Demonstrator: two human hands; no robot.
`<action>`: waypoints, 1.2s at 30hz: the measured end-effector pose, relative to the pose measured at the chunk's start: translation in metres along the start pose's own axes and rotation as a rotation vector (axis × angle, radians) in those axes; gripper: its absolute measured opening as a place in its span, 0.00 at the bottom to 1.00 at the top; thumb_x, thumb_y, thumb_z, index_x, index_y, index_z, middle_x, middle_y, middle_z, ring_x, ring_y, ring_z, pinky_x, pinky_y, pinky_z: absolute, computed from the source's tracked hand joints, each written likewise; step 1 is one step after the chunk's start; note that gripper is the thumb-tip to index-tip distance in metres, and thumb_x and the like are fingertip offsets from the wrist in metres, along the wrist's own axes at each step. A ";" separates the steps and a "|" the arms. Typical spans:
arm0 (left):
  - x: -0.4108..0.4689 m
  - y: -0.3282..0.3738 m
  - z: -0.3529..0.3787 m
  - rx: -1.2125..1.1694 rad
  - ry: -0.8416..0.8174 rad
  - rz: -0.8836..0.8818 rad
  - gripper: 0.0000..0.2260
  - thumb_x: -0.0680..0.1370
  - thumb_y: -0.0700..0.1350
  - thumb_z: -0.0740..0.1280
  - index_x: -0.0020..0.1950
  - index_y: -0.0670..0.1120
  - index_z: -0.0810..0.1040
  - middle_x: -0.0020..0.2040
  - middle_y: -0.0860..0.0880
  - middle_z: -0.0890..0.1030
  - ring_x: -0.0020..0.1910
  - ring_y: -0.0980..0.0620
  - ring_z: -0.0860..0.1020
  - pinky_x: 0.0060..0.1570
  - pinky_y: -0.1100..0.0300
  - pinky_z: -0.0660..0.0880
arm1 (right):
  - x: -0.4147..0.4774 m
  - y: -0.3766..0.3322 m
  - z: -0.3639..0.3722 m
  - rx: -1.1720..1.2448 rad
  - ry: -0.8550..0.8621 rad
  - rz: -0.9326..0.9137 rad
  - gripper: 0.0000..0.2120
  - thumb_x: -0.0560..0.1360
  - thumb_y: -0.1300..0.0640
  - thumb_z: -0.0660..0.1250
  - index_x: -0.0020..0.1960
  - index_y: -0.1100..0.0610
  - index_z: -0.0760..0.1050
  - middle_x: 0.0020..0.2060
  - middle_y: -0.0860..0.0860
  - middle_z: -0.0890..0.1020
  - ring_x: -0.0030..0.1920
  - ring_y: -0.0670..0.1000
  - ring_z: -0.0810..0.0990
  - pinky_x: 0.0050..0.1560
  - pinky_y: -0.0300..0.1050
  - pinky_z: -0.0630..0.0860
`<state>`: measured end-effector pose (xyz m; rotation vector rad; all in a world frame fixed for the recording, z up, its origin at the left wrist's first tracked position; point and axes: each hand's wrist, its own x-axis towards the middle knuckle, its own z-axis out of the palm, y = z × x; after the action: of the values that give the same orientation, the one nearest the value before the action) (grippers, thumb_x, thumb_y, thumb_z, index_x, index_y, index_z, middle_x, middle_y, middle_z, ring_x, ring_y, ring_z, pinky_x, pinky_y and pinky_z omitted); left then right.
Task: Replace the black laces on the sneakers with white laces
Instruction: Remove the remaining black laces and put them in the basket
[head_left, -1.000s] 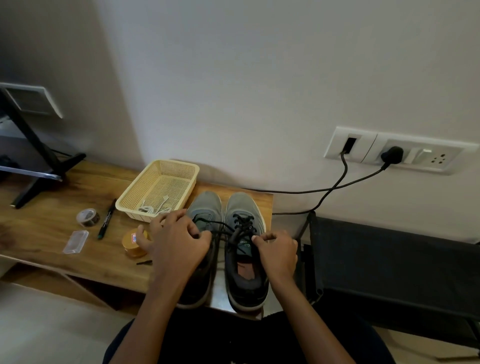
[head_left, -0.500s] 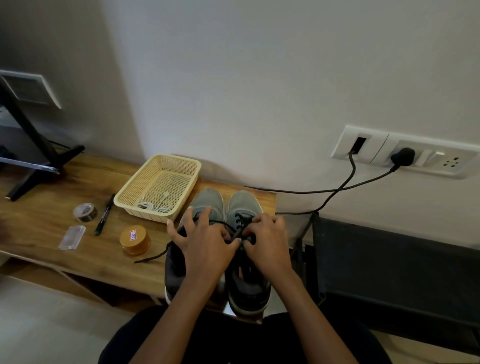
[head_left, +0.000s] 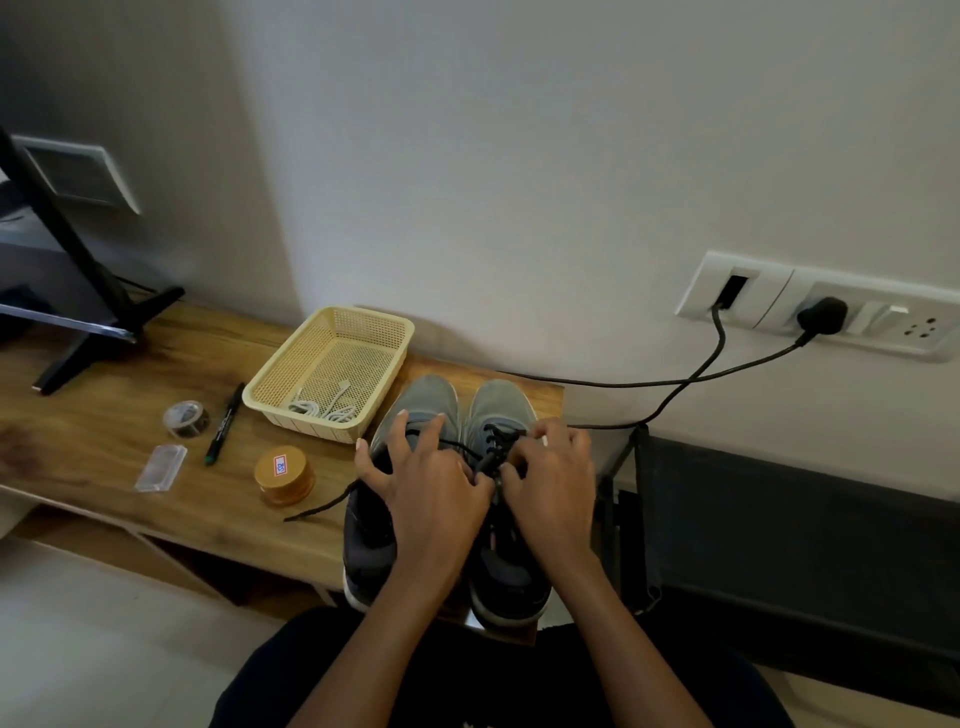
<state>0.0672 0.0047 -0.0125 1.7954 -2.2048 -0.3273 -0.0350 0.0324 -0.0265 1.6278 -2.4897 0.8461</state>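
Head view: my left hand (head_left: 431, 483) and right hand (head_left: 556, 478) pinch the black lace (head_left: 493, 452) on the right sneaker (head_left: 498, 410), at the bench's (head_left: 104, 452) near right corner. White laces (head_left: 322, 410) wait in the basket (head_left: 311, 430). Barely begun, I'd say: unlacing comes first.

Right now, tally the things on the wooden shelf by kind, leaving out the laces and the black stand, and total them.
Sneakers: 2
Basket: 1
Tape roll: 1
Marker: 1
Clear plastic case: 1
Round gold tin: 1
Total: 7
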 end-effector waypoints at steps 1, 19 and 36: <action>0.000 0.000 0.000 -0.005 0.002 -0.003 0.09 0.73 0.56 0.67 0.39 0.53 0.82 0.74 0.59 0.63 0.76 0.51 0.45 0.66 0.42 0.35 | 0.002 0.002 -0.001 0.000 0.040 0.031 0.03 0.71 0.58 0.70 0.40 0.57 0.79 0.50 0.50 0.75 0.52 0.52 0.68 0.45 0.45 0.70; 0.003 -0.006 0.000 -0.064 -0.015 -0.002 0.09 0.74 0.57 0.67 0.40 0.54 0.83 0.74 0.59 0.63 0.76 0.52 0.45 0.69 0.42 0.37 | 0.000 0.003 0.001 -0.133 -0.130 -0.121 0.06 0.61 0.57 0.77 0.35 0.53 0.82 0.55 0.52 0.80 0.62 0.62 0.72 0.56 0.60 0.67; 0.000 -0.002 0.002 -0.100 0.015 -0.026 0.10 0.73 0.55 0.68 0.35 0.53 0.81 0.73 0.59 0.66 0.76 0.52 0.48 0.69 0.43 0.41 | 0.018 0.032 -0.028 0.284 0.072 0.393 0.07 0.72 0.60 0.68 0.49 0.52 0.78 0.59 0.50 0.74 0.63 0.54 0.62 0.61 0.49 0.61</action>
<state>0.0683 0.0039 -0.0146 1.7683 -2.1174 -0.4206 -0.0779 0.0398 -0.0102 1.1475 -2.7847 1.3273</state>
